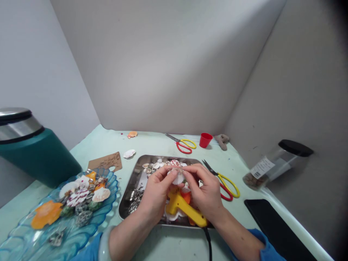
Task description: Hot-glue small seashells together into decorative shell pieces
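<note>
Above a metal tray (127, 197), my left hand (156, 188) and my right hand (205, 188) pinch a pale, ribbed seashell (178, 177) between thumbs and fingers. The left grips its left side and the right its right side; a small detail at its upper edge is too fine to make out. Beneath the hands lies a yellow glue gun (187, 210), its black cord running toward me. Several shells (156, 165) fill the back of the tray, and small metal pieces (137, 197) are heaped at its left.
At left stand a blue glass dish (89, 228) of shells and a green bottle (51, 156). Behind the tray are a brown card (107, 162), scissors (181, 141) and a red cup (206, 140). More scissors (223, 181), a phone (274, 224) and a clear jar (272, 170) lie right.
</note>
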`<state>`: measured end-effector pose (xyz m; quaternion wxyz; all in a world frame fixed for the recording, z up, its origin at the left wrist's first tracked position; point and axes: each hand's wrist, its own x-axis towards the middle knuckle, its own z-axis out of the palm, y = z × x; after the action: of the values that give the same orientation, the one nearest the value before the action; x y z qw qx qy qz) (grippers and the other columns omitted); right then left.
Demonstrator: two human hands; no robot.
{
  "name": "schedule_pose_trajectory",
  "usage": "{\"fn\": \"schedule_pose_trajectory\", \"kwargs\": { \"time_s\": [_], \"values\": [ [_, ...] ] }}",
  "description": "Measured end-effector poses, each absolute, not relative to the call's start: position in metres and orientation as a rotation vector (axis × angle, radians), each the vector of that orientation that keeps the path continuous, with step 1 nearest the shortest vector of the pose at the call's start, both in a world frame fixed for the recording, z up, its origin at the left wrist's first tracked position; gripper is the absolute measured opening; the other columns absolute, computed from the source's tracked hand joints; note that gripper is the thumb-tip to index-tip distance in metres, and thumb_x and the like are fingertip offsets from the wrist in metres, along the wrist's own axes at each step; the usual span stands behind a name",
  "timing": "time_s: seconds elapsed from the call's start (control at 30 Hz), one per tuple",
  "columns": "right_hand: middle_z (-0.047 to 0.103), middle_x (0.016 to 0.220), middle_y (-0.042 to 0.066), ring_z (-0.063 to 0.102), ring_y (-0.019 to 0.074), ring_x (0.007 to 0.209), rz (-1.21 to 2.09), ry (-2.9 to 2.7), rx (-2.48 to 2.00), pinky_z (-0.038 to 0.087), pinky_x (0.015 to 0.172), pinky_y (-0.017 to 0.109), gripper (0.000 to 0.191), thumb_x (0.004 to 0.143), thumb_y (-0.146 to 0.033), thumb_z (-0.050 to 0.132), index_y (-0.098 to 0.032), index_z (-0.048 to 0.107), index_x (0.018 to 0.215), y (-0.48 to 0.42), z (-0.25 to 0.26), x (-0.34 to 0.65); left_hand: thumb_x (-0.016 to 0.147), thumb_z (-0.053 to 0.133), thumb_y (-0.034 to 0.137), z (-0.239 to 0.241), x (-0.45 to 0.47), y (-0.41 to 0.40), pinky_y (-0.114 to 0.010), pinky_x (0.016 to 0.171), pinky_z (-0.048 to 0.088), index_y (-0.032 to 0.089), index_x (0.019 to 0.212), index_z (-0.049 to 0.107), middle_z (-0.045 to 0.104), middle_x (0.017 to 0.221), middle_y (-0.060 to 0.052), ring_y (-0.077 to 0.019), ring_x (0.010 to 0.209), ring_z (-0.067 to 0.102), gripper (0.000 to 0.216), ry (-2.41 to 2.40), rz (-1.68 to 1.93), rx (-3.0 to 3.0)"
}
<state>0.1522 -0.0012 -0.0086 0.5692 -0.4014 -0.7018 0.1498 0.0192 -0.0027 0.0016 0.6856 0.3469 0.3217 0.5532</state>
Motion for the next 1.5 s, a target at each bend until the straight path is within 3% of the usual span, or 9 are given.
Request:
{"fn": "schedule_pose_trajectory", "kwargs": {
  "time_s": [0.27, 0.7, 1.2, 1.37, 1.5],
  "values": [
    [0.061, 0.082, 0.003, 0.058, 0.0157, 0.072, 0.346, -1.655, -0.955, 0.047, 0.063, 0.028, 0.012, 0.086, -0.012, 0.054, -0.02, 0.064, 0.088, -0.0023, -0.0091, 0.1524, 0.077, 0.066, 0.027, 0.0025, 0.0195, -0.0032, -0.024, 0.066, 0.051, 0.014, 0.086, 0.067, 0.062, 0.084, -0.004, -0.0133, 0.075, 0.057, 0.016, 0.731, 1.26, 0.796],
    [0.063, 0.084, 0.004, 0.059, 0.0165, 0.075, 0.375, -1.686, -0.949, 0.048, 0.066, 0.029, 0.011, 0.086, -0.013, 0.055, -0.019, 0.064, 0.089, -0.0013, -0.0081, 0.1512, 0.076, 0.067, 0.028, 0.0027, 0.0212, -0.002, -0.021, 0.051, 0.047, 0.013, 0.076, 0.063, 0.06, 0.072, -0.001, -0.0094, 0.058, 0.053, 0.015, 0.725, 1.253, 0.67],
    [0.062, 0.085, 0.004, 0.059, 0.0176, 0.078, 0.384, -1.699, -0.938, 0.048, 0.069, 0.031, 0.013, 0.087, -0.014, 0.053, -0.021, 0.064, 0.089, -0.0021, -0.0081, 0.1518, 0.074, 0.068, 0.027, 0.0049, 0.0212, -0.0024, -0.023, 0.057, 0.048, 0.014, 0.075, 0.064, 0.061, 0.076, -0.001, -0.011, 0.064, 0.055, 0.013, 0.685, 1.257, 0.67],
    [0.06, 0.088, 0.004, 0.055, 0.015, 0.067, 0.446, -1.696, -0.994, 0.048, 0.062, 0.029, 0.014, 0.087, -0.018, 0.055, -0.021, 0.06, 0.1, -0.0014, -0.0102, 0.1523, 0.074, 0.068, 0.029, 0.0045, 0.0213, -0.0017, -0.022, 0.056, 0.048, 0.014, 0.076, 0.064, 0.061, 0.075, -0.001, -0.0113, 0.065, 0.056, 0.016, 0.713, 1.272, 0.659],
    [0.06, 0.089, 0.005, 0.058, 0.0174, 0.078, 0.438, -1.719, -0.94, 0.049, 0.07, 0.031, 0.01, 0.087, -0.016, 0.053, -0.021, 0.061, 0.092, -0.0001, -0.0095, 0.1516, 0.074, 0.069, 0.028, 0.0034, 0.0215, -0.0018, -0.021, 0.053, 0.048, 0.013, 0.076, 0.065, 0.06, 0.073, -0.001, -0.0113, 0.064, 0.055, 0.016, 0.72, 1.274, 0.673]
  ]
}}
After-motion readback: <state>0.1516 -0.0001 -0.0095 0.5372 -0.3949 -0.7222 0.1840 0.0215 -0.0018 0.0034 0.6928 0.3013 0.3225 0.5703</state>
